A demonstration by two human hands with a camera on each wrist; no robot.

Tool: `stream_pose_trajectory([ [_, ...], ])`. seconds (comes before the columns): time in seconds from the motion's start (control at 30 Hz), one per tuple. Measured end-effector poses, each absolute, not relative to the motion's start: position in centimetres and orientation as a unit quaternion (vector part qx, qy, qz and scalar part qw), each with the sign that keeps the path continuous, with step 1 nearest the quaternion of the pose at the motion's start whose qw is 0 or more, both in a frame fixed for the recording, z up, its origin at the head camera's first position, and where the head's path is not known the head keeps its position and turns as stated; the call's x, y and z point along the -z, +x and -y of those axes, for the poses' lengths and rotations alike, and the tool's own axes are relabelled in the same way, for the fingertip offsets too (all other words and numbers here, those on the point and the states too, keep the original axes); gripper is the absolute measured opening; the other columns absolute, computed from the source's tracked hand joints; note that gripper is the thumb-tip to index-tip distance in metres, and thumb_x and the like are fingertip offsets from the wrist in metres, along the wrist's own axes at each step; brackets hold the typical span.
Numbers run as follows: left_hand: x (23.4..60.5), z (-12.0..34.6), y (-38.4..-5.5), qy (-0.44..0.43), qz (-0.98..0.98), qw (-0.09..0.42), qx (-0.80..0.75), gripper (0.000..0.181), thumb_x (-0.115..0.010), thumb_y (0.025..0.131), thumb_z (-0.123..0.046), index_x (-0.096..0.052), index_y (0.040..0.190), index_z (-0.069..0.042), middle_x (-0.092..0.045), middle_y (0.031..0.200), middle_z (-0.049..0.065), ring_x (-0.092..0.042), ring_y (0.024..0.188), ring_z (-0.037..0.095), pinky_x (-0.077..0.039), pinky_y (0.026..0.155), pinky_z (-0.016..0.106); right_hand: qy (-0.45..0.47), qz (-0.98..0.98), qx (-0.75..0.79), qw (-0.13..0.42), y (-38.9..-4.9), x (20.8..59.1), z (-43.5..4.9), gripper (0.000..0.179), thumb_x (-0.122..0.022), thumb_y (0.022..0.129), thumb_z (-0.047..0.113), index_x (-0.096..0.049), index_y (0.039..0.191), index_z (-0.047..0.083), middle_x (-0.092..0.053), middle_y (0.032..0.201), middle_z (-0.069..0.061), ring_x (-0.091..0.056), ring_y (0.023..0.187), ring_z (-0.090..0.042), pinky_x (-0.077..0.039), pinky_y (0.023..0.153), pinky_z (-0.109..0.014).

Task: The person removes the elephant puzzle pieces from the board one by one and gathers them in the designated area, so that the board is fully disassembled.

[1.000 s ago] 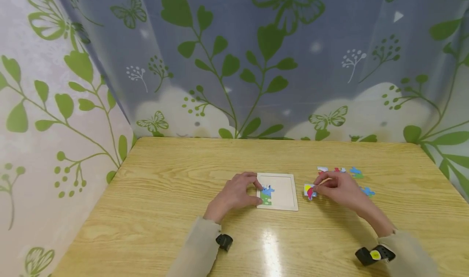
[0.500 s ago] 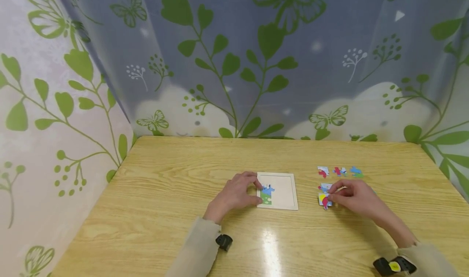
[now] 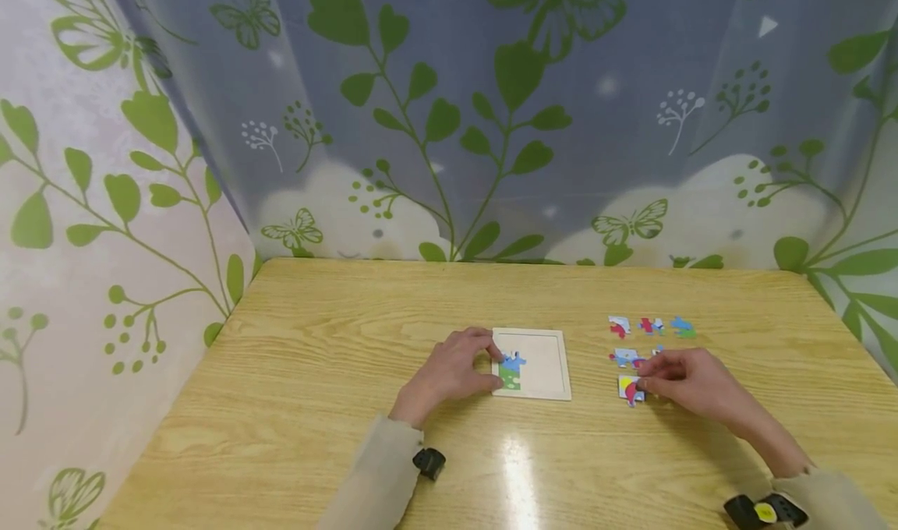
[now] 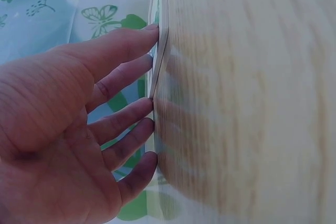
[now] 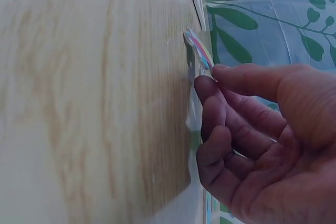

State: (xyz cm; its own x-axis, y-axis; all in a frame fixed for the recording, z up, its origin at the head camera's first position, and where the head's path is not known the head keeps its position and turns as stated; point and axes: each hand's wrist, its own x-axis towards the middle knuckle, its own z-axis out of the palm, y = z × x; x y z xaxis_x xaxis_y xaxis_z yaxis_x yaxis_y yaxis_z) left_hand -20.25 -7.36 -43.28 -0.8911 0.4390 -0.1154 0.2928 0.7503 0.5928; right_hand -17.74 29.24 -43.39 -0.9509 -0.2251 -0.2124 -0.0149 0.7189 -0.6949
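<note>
A square wooden puzzle tray lies mid-table, with joined blue and green pieces along its left side. My left hand rests on the tray's left edge, thumb near the front corner and fingers farther back, fairly straight in the left wrist view. Between thumb and fingertips my right hand pinches a jigsaw puzzle piece with yellow, red and blue print, close over the table right of the tray. In the right wrist view this puzzle piece tilts, and the other fingers curl beneath the thumb.
Behind the right hand lie loose puzzle pieces in rows: a red and white one, a red one, a blue and green one and a white and blue one. Another is partly hidden by the hand. A leaf-patterned curtain stands behind the table.
My right hand has moved right and toward me with the pinched puzzle piece, uncovering the loose pieces in the back row. The left hand and the tray stay put.
</note>
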Motion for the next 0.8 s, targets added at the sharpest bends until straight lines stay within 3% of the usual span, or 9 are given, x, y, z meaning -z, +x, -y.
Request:
stream_pose_trajectory([
  [0.63, 43.50, 7.45, -20.33, 0.200, -0.925, 0.124, -0.297, 0.027, -0.076, 0.091, -0.031, -0.069, 0.115, -0.021, -0.049, 0.156, 0.007, -0.042, 0.145, 0.035, -0.031, 0.116, 0.062, -0.077, -0.919, 0.362, 0.139, -17.99, 43.46, -29.36, 0.027, -0.068, 0.099, 0.025, -0.072, 0.116, 0.005, -0.075, 0.098, -0.003, -0.065, 0.081, -0.006, -0.048, 0.068, -0.025],
  [0.8, 43.43, 7.62, -20.43, 0.199, -0.925, 0.126, -0.299, 0.032, -0.076, 0.090, -0.032, -0.067, 0.119, -0.021, -0.049, 0.155, 0.007, -0.042, 0.145, 0.035, -0.030, 0.116, 0.064, -0.083, -0.926, 0.349, 0.114, -17.98, 43.38, -28.99, 0.024, -0.067, 0.100, 0.025, -0.073, 0.114, 0.006, -0.074, 0.095, -0.002, -0.063, 0.077, -0.005, -0.047, 0.066, -0.025],
])
